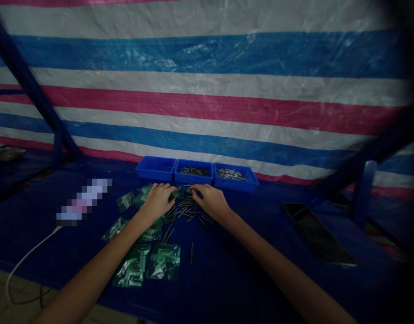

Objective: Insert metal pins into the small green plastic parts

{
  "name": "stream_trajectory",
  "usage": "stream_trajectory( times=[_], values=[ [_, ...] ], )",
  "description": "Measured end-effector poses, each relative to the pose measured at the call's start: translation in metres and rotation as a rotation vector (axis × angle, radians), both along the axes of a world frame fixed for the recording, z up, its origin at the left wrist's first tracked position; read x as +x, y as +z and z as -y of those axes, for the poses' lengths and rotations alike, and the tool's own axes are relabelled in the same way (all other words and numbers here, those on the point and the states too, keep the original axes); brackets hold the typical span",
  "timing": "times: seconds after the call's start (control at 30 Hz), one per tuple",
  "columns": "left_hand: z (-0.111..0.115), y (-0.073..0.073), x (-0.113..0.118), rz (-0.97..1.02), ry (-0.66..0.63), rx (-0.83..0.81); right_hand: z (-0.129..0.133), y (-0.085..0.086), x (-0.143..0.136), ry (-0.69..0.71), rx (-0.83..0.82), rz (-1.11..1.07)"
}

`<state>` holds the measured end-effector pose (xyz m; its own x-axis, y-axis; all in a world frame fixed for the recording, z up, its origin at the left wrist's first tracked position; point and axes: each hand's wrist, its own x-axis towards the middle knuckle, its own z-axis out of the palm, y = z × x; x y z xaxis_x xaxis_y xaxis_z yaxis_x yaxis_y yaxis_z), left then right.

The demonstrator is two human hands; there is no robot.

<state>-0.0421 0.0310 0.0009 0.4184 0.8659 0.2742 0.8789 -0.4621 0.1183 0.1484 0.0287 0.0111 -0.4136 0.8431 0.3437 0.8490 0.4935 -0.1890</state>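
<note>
My left hand [158, 198] is closed at the fingertips on the edge of a small greenish clear plastic bag [182, 192]. On the other side of that bag is my right hand [209, 201], its thumb and fingers pinched together. Whatever sits in the right fingertips is too small and dark to make out. Below the hands, thin brass and silver metal pins [189, 209] lie loosely scattered. More greenish bags holding small pieces, such as one flat bag [164, 262], lie beside and under my left forearm. A single pin [192, 253] lies apart near the front.
Three blue bins stand behind the hands: the left bin [155, 174] shows no contents, the middle bin [194, 179] holds dark pins, the right bin [242, 183] silvery ones. A phone [316, 234] lies right; a blurred-out power strip [83, 202] with white cable [28, 253] lies left.
</note>
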Motion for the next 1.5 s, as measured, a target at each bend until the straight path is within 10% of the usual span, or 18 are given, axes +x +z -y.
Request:
stream_trajectory(
  times=[0.23, 0.57, 0.73, 0.9, 1.17, 1.5],
  values=[
    [-0.001, 0.012, -0.002, 0.343, 0.074, 0.088, -0.007, 0.011, 0.010, -0.135, 0.008, -0.231],
    [0.000, 0.019, 0.009, 1.015, -0.052, -0.335, 0.008, 0.023, -0.012, 0.214, -0.347, -0.727],
    [-0.007, 0.027, -0.019, 0.844, 0.060, -0.176, 0.015, 0.023, -0.012, 0.367, -0.398, -0.649],
    [-0.010, 0.025, -0.046, 0.219, 0.337, -0.046, 0.013, 0.018, -0.003, 0.379, -0.188, -0.223],
    [0.004, 0.005, -0.022, -0.039, 0.064, -0.184, 0.019, 0.001, -0.010, 0.382, -0.243, -0.090],
    [0.003, 0.022, -0.024, -0.130, 0.215, -0.196, 0.005, -0.014, -0.005, 0.288, -0.129, -0.046]
  ],
)
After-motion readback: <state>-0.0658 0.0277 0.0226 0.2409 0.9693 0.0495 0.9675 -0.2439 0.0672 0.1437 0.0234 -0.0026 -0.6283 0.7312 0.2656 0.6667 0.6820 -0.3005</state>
